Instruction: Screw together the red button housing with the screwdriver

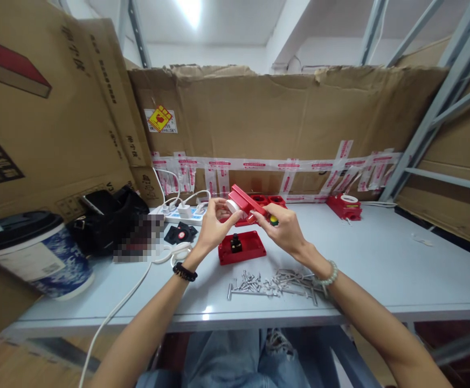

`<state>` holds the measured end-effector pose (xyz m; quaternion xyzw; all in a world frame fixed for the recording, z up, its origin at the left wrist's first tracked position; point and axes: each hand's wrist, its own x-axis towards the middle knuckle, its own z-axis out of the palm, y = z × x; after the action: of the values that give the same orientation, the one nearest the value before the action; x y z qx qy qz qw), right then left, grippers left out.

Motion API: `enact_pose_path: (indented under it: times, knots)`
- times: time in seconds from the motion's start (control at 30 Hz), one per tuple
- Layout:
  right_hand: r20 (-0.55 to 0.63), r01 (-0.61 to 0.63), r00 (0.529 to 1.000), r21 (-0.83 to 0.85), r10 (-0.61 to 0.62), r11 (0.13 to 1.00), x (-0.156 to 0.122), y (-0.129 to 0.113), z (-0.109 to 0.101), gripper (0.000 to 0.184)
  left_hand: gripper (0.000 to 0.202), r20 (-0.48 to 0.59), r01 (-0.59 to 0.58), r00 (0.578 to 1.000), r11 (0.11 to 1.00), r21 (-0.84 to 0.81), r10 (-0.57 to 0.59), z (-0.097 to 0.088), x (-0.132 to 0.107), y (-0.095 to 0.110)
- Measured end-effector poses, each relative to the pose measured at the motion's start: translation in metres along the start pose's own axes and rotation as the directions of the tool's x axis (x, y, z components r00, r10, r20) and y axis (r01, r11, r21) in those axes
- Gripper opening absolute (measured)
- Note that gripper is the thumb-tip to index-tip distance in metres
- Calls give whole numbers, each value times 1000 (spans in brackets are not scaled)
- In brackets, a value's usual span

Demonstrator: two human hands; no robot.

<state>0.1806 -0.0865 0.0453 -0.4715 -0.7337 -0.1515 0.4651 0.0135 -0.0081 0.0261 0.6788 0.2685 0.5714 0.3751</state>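
Above the white table, both my hands hold up a red plastic cover (248,203), tilted, with a white round part (232,206) on its left side. My left hand (215,225) has its fingers and thumb closed around the white part. My right hand (282,227) pinches the cover's right edge. Below them on the table lies an open red box base (255,249) with a black block (235,243) inside. A yellow-green button (274,221) shows just behind my right fingers. Nearer me lie several loose screws (249,281) and T-shaped metal rods (255,293).
More red housings (274,200) stand behind my hands. Another red box (344,209) is at the far right. To the left are a power strip (194,216), black pieces (180,233), a white cable (132,291), a black bag (105,226) and a large cup (43,258). Cardboard (259,118) walls the back.
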Motion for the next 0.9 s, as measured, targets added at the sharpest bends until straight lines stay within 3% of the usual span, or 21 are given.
enact_pose_path:
  times: [0.1,0.2,0.3,0.4,0.47,0.53,0.6,0.63,0.7,0.77,0.83,0.9]
  knots:
    - [-10,55,998,-28,-56,998,0,3,1,22,32,96,289,957,916,-280,-273,3,2,5]
    - [-15,80,997,-40,-81,996,0,4,1,22,40,256,561,826,686,-463,-502,3,3,14]
    - [-15,74,997,-53,-75,996,0,3,-1,23,45,360,681,727,546,-487,-585,2,2,18]
    - [-5,63,998,-51,-63,997,1,3,-2,23,52,392,707,707,594,-383,-589,2,0,13]
    - [-2,51,999,-42,-51,998,1,3,-2,24,58,356,650,752,713,-262,-555,3,-1,7]
    - [-5,28,1000,-27,-28,999,1,3,-1,24,59,219,482,866,866,-132,-449,4,-2,1]
    - [-16,-8,1000,-10,8,1000,1,3,-1,24,52,35,221,974,975,32,-222,4,-5,-1]
    - [-22,-23,999,-1,23,1000,1,3,-1,23,50,-29,81,997,989,126,-78,4,-6,-1]
    - [-34,-41,999,19,42,999,1,3,-2,23,54,-55,-141,985,948,285,163,3,-8,1]
    - [-35,-48,998,36,49,998,1,2,-2,23,52,-20,-256,959,893,369,283,2,-10,4]
    - [-30,-51,998,50,52,997,1,2,-2,23,47,12,-280,954,882,378,298,1,-9,6]
    - [-28,-48,998,63,50,997,1,3,-2,23,41,3,-220,973,923,316,231,1,-7,6]
